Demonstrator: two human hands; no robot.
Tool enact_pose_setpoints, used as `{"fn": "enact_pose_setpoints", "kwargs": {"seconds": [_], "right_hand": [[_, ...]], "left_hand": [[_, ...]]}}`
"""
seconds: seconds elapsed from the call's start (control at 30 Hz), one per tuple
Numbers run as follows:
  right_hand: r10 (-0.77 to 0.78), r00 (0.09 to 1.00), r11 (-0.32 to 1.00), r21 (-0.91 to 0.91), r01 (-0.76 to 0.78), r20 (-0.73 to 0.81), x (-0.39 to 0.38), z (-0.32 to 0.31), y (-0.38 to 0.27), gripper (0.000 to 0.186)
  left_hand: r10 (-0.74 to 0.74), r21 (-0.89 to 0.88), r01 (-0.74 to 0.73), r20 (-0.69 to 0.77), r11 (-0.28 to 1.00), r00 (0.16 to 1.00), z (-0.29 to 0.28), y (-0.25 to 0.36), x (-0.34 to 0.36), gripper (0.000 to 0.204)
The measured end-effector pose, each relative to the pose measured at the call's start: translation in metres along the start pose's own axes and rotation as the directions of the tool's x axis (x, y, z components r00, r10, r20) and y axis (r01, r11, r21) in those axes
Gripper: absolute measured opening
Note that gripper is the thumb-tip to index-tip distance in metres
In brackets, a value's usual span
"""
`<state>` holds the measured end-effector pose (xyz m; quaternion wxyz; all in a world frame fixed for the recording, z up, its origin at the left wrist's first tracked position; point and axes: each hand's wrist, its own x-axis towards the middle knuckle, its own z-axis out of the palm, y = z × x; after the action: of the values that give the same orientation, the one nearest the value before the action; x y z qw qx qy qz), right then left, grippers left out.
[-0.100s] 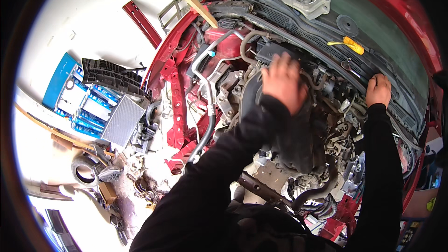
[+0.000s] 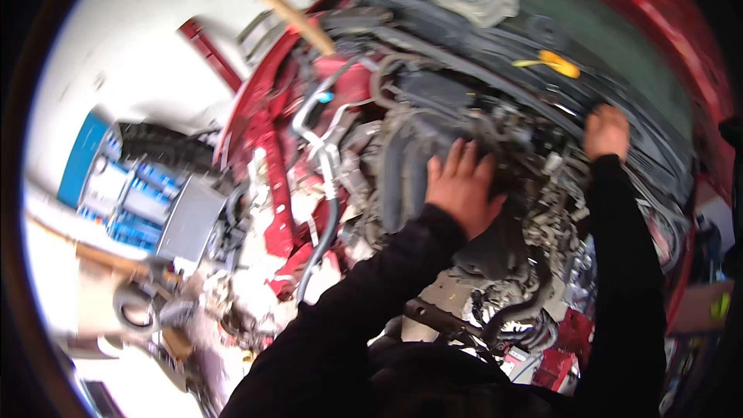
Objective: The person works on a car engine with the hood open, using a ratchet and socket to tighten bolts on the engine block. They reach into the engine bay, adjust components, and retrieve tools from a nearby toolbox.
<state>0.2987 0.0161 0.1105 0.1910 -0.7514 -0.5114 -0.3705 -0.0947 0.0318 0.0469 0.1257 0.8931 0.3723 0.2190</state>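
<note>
Fingers spread, I hold my left hand (image 2: 466,195) over the dark ribbed intake cover (image 2: 396,174) — contact unclear — at the middle of a red car's engine bay (image 2: 275,209); the cover looks stiff, probably plastic, light for its bulk, slick if oily, and best taken by its outer ribs, while my right hand (image 2: 607,135) sits at the cowl (image 2: 480,46), its grip impossible to tell
</note>
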Motion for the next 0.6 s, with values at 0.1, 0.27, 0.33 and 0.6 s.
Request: {"fn": "enact_pose_setpoints", "kwargs": {"seconds": [0.1,0.27,0.33,0.6], "right_hand": [[0.149,0.959,0.938,-0.342,-0.06,0.24,0.01,-0.025,-0.023,0.026],[0.202,0.975,0.978,-0.066,-0.196,0.092,-0.035,-0.102,-0.1,0.034],[0.147,0.989,0.981,0.121,-0.149,0.021,-0.107,-0.144,-0.131,0.031],[0.222,0.934,0.77,0.537,-0.345,0.28,-0.44,-0.335,-0.14,0.032]], "left_hand": [[0.065,0.168,-0.071,0.043,0.983,0.997,0.003,-0.001,-0.01,0.092],[0.087,0.319,-0.154,0.216,0.935,0.973,-0.012,0.005,0.009,0.098],[0.029,0.375,-0.121,0.243,0.919,0.97,-0.014,0.02,0.008,0.104],[0.108,0.492,-0.19,0.189,0.85,0.976,0.013,0.016,0.031,0.099]]}}
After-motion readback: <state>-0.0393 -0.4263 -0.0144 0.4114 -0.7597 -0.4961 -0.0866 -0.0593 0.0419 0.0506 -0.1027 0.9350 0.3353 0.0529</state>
